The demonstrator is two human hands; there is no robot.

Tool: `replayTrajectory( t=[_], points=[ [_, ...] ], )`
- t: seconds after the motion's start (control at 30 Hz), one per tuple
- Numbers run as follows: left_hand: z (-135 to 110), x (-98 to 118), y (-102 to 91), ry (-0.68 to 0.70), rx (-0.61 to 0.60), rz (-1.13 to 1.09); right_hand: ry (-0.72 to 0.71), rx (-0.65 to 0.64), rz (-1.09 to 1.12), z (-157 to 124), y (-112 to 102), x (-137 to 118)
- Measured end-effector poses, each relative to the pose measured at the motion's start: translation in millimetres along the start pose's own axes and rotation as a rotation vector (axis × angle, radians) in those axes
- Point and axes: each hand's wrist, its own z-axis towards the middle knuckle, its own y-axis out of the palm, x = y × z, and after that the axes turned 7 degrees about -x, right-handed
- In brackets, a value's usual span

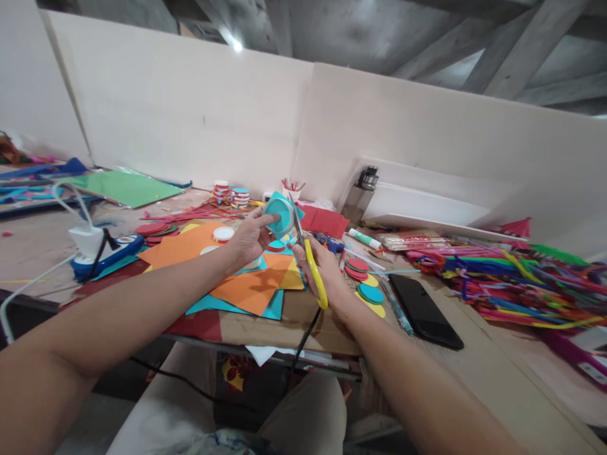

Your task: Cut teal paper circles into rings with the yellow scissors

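Note:
My left hand [250,236] is closed on a piece of turquoise paper [298,213] together with a round, white-rimmed disc [281,218] lying against it. In my right hand [327,262] is a pair of scissors with yellow handles [313,272]; its blades point up, right beside the disc's edge. Whether the blades touch the paper I cannot tell. Below my hands lie orange sheets [249,287] over turquoise and yellow ones. A white round lid [223,234] rests on the orange paper. Cut red circles [356,268] and turquoise circles [370,293] sit right of my right hand.
A black phone [424,309] lies at the right, before a heap of colourful pipe cleaners [512,284]. Behind stand a dark-capped bottle [360,196] and a glue stick [364,238]. A blue power strip [108,256] with cables is at the left, near a green sheet [126,188].

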Motion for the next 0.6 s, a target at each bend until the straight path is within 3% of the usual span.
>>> replayTrajectory(
  t=[0.13, 0.6],
  points=[
    [0.5, -0.5, -2.0, -0.017, 0.070, -0.014, 0.006, 0.001, -0.004, -0.1, 0.5, -0.4],
    [-1.9, -0.9, -1.5, -0.068, 0.026, 0.012, -0.024, -0.026, -0.010, 0.2, 0.0, 0.7]
  ],
)
